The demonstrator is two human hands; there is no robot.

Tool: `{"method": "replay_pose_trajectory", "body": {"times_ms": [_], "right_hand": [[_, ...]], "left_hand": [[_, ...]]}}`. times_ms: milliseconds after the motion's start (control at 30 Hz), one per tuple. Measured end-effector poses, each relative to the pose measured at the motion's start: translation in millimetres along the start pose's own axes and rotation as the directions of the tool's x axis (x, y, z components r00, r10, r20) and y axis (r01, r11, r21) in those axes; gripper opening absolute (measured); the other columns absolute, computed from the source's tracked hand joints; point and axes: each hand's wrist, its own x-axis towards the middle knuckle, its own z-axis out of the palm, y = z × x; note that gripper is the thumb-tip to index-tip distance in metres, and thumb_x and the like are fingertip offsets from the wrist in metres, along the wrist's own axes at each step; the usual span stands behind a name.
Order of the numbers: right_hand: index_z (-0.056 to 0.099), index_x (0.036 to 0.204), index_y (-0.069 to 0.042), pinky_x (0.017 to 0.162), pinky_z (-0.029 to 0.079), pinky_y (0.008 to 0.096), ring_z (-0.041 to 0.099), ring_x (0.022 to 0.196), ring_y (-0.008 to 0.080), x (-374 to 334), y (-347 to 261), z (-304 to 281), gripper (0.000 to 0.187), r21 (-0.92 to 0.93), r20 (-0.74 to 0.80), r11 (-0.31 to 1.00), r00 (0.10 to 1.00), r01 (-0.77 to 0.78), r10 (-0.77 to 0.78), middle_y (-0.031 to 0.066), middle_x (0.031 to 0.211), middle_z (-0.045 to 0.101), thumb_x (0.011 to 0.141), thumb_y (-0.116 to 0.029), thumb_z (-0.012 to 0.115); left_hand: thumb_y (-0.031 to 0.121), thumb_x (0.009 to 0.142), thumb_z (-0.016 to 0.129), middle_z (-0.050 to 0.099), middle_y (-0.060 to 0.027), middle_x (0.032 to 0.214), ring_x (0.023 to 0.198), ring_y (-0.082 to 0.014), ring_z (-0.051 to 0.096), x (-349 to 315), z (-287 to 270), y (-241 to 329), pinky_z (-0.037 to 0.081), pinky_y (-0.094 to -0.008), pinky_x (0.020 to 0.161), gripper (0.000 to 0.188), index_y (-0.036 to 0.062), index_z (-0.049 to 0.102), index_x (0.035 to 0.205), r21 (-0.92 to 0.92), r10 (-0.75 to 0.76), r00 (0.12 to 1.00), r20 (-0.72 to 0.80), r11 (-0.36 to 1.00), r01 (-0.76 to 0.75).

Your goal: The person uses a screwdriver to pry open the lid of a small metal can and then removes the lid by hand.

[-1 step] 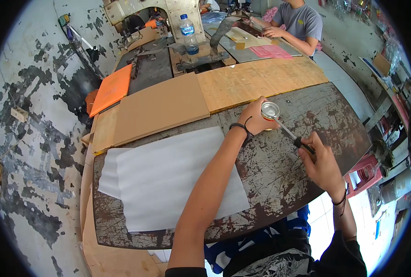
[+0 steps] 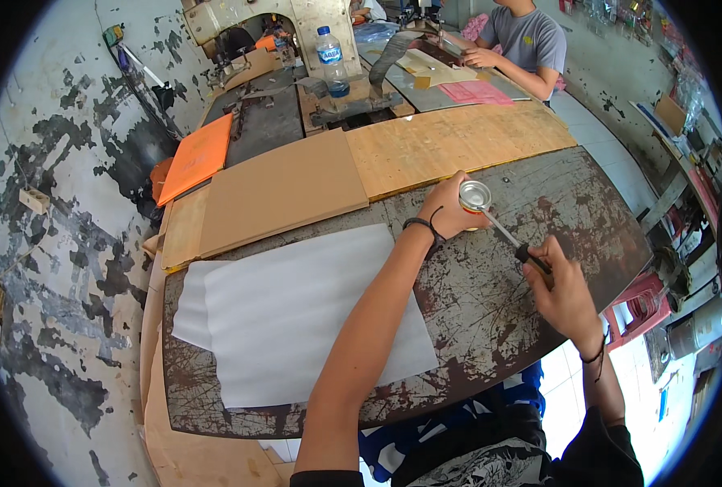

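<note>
My left hand (image 2: 449,204) is wrapped round a small tin can (image 2: 475,196) with a round silver top, holding it over the worn worktable. Most of the can's side is hidden by that hand. In my right hand (image 2: 564,288) is a screwdriver (image 2: 504,232), gripped by its dark handle. Its metal shaft slants up to the left, and the tip meets the near right rim of the can's top. Under my left forearm lie white sheets (image 2: 296,316), flat on the table.
Brown cardboard (image 2: 284,191) and a wooden board (image 2: 458,144) run along the table's far side. Beyond them stand a water bottle (image 2: 331,65) and a sewing machine (image 2: 316,24). An orange sheet (image 2: 196,158) is at left. Another person (image 2: 527,40) works at the back right.
My right hand and the screwdriver handle have shifted very slightly. Both hands keep their hold.
</note>
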Motion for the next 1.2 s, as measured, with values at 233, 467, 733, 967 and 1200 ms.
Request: {"method": "replay_pose_trajectory", "body": {"times_ms": [233, 467, 733, 967, 1200], "right_hand": [[0.050, 0.110, 0.002, 0.070, 0.054, 0.0476, 0.069, 0.080, 0.0461, -13.0, 19.2, 28.8, 0.025, -0.012, -0.099, 1.000, 0.995, 0.026, -0.027, 0.0253, 0.095, 0.070, 0.094, -0.007, 0.065], [0.052, 0.109, 0.004, 0.065, 0.053, 0.0404, 0.071, 0.075, 0.0410, -11.2, 9.0, 4.5, 0.023, 0.081, -0.030, 0.997, 0.999, -0.021, 0.023, 0.0256, 0.084, 0.068, 0.094, -0.006, 0.066], [0.054, 0.109, 0.003, 0.063, 0.051, 0.0389, 0.070, 0.068, 0.0370, 4.7, -10.1, -7.2, 0.021, 0.020, 0.054, 0.996, 0.995, -0.083, 0.082, 0.0246, 0.080, 0.068, 0.094, -0.005, 0.065], [0.045, 0.109, 0.002, 0.072, 0.054, 0.0478, 0.068, 0.087, 0.0464, -15.4, 7.7, 28.8, 0.024, -0.063, -0.089, 0.998, 0.996, -0.027, 0.022, 0.0282, 0.103, 0.069, 0.095, -0.004, 0.062], [0.047, 0.112, 0.004, 0.074, 0.054, 0.0452, 0.070, 0.087, 0.0444, -8.6, 9.4, 26.5, 0.025, 0.082, -0.040, 0.996, 0.998, -0.042, 0.045, 0.0276, 0.098, 0.069, 0.096, -0.005, 0.063]], "left_hand": [[0.036, 0.062, 0.096, 0.067, -0.0094, 0.100, 0.094, -0.0185, 0.064, -1.0, 2.4, 0.7, 0.051, -0.0332, 0.086, 0.067, 0.0041, 0.055, 0.105, 0.050, 0.012, 0.997, -0.070, 0.999, -0.009], [0.026, 0.064, 0.094, 0.069, -0.0075, 0.100, 0.096, -0.0174, 0.065, -2.3, -0.8, 2.6, 0.051, -0.0323, 0.088, 0.060, 0.0055, 0.058, 0.107, -0.032, 0.042, 0.999, -0.019, 0.999, -0.042], [0.025, 0.065, 0.094, 0.070, -0.0064, 0.100, 0.096, -0.0172, 0.066, -3.7, -2.3, -6.8, 0.051, -0.0322, 0.087, 0.062, 0.0051, 0.055, 0.108, -0.040, 0.010, 1.000, 0.007, 0.999, -0.009], [0.034, 0.062, 0.095, 0.068, -0.0095, 0.097, 0.093, -0.0183, 0.064, 0.4, 7.2, 4.8, 0.051, -0.0331, 0.086, 0.069, 0.0026, 0.053, 0.106, 0.069, 0.008, 0.995, -0.101, 0.998, -0.001], [0.036, 0.063, 0.094, 0.067, -0.0119, 0.101, 0.096, -0.0184, 0.064, -0.4, 1.7, -3.6, 0.051, -0.0340, 0.087, 0.070, 0.0008, 0.053, 0.107, -0.094, -0.028, 0.997, -0.067, 0.995, 0.022]]}}
